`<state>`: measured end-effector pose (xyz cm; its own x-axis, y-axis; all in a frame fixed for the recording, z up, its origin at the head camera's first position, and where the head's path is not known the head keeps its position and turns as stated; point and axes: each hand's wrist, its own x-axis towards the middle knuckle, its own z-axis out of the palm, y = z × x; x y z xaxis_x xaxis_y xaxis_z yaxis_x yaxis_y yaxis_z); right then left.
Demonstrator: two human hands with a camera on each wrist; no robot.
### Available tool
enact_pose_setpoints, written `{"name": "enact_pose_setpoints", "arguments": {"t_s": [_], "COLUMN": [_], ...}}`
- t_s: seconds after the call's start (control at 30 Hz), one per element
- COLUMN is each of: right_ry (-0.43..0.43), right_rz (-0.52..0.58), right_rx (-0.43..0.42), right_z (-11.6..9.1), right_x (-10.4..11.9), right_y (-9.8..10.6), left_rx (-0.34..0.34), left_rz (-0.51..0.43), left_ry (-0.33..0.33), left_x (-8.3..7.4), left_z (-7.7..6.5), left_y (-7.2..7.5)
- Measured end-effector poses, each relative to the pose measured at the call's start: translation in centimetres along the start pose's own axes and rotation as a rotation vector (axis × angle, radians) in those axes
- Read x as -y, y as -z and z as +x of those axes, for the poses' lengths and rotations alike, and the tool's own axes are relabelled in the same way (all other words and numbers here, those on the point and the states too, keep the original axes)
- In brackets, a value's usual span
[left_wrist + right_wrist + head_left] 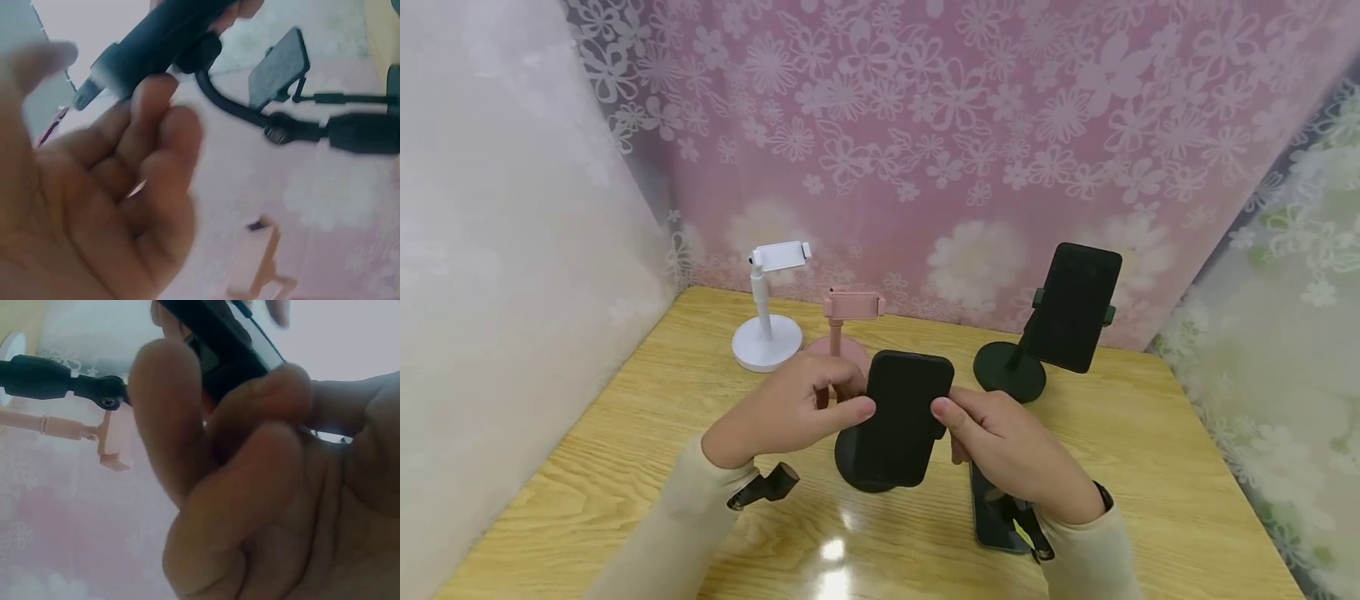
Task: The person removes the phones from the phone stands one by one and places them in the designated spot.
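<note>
A black phone (904,425) sits tilted upright on a black phone stand, its round base (859,479) partly hidden behind it. My right hand (1018,454) pinches the phone's right edge, thumb on the front and fingers curled behind. At the left edge is my left hand (793,408), its thumb reaching to the phone's rim in the head view. The left wrist view, blurred, shows that thumb (53,62) standing off the phone, with loosely bent fingers (156,94) close to the holder behind. The stand's bent arm (231,106) runs down from the holder.
A white phone stand (767,342) and a pink one (856,306) stand behind to the left. At the back right, a dark green stand (1009,379) carries another black phone (1075,308). One more phone (992,521) lies on the wooden table (625,467) under my right wrist.
</note>
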<state>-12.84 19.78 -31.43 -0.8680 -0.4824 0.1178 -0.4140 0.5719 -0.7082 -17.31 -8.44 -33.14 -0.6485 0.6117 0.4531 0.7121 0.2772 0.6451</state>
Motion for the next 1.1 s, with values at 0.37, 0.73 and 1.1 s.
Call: {"name": "enact_pose_setpoints", "arguments": {"t_s": [0.37,0.73,1.1], "right_ry": [0.001,0.338,0.193], "right_rz": [-0.067,-0.215,-0.128], "right_rx": [0.003,-0.22,-0.143], "right_z": [0.3,0.8,0.0], "right_x": [0.1,-0.7,-0.1], "right_y": [-0.3,-0.9,0.0], "left_rx": [0.115,0.236,0.105], "left_rz": [-0.044,0.037,0.022], "left_ry": [0.127,0.129,0.028], "left_x": [-0.3,0.0,-0.1], "left_z": [-0.5,-0.7,-0.6], "left_y": [1.7,1.9,1.6]}}
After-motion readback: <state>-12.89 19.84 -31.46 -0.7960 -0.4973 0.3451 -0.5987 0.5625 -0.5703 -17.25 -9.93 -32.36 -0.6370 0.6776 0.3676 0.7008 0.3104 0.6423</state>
